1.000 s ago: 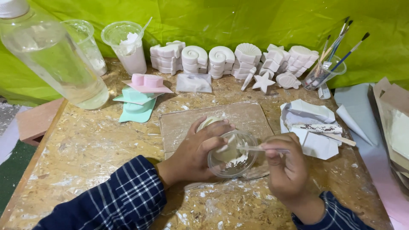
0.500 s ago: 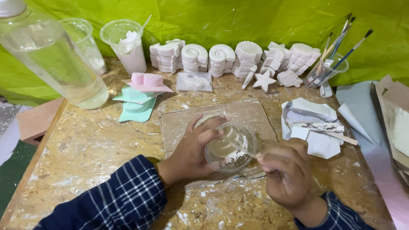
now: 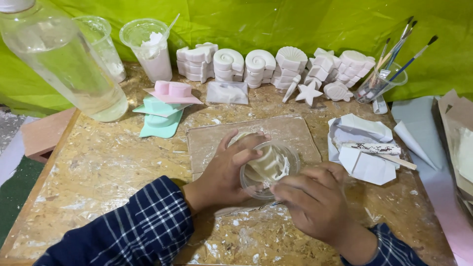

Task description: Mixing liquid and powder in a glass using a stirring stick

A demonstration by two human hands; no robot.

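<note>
Over clear mat (image 3: 295,129): left hand (image 3: 227,170) grip grasping tilted cup (image 3: 268,170); right hand (image 3: 310,202) now clenched at rim.

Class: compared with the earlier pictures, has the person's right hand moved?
Yes. The right hand has slid left, toward the clear plastic cup, away from the crumpled white paper that has stayed put.

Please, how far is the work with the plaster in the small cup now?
Done: many white cast shapes stand in a row at the back. In hand: the left hand grips a clear cup of white mix, tilted; the right hand is at its rim. Left: the mix is not yet out.
</note>
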